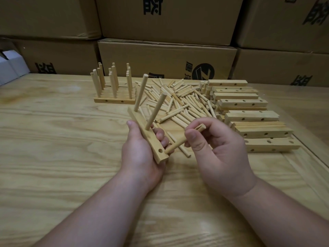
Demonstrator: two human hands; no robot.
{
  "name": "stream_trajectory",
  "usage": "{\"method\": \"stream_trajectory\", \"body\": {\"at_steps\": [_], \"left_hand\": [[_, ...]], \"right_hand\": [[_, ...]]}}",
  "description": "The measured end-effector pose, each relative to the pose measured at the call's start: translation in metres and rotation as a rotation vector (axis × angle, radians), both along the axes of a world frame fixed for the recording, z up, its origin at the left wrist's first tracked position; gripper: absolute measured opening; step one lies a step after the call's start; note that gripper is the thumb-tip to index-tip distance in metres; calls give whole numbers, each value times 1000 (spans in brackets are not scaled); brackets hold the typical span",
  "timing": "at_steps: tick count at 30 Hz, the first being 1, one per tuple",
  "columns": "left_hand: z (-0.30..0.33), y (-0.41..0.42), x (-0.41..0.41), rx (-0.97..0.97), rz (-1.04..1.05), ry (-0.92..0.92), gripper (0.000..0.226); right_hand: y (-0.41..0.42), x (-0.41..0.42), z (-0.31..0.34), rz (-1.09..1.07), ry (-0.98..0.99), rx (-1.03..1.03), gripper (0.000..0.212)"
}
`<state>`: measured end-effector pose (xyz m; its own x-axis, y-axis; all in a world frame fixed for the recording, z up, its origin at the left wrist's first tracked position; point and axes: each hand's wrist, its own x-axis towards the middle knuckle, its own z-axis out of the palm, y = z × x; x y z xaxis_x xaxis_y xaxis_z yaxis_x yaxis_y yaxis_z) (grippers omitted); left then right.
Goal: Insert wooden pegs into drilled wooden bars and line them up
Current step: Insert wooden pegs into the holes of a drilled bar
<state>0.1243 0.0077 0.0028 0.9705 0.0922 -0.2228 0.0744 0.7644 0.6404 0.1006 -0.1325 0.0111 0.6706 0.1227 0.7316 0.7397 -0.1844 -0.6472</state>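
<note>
Two pegs (pixel 148 102) are already seated in the drilled bar (pixel 149 139), which is gripped tilted in the left hand (pixel 140 150) above the near counter (pixel 62 139). A third peg (pixel 183 139) is pinched by the right hand (pixel 217 150), its tip just beside the empty hole. Loose pegs (pixel 179 98) are heaped beyond, bare bars (pixel 249 111) stacked right, finished bars (pixel 114 90) lined up far left.

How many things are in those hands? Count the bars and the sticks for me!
Bars: 1, the bar that the left hand grips.
Pegs stuck in it: 2, the far peg and the near peg.
Pegs not yet in: 1, the loose peg that the right hand pinches.
Total: 4
</note>
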Motion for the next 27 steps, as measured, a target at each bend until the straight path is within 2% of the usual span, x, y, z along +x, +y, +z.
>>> {"method": "stream_trajectory", "body": {"at_steps": [4, 9, 16, 20, 23, 27], "left_hand": [[-2, 0, -2, 55, -41, -43, 54], [-4, -3, -5, 145, -36, -61, 55], [-7, -2, -4, 108, -22, -5, 63], [-7, -2, -4, 87, -1, 58, 51], [-7, -2, -3, 81, 23, 77, 49], [-7, -1, -3, 81, 19, 58, 59]], "right_hand": [[2, -1, 1, 113, -3, -14, 8], [4, -4, 3, 138, 2, -16, 11], [2, -3, 2, 114, -40, -158, 11], [3, -3, 1, 85, -111, -279, 15], [2, -3, 3, 88, -80, -281, 14], [0, -2, 4, 88, -12, -266, 14]]}}
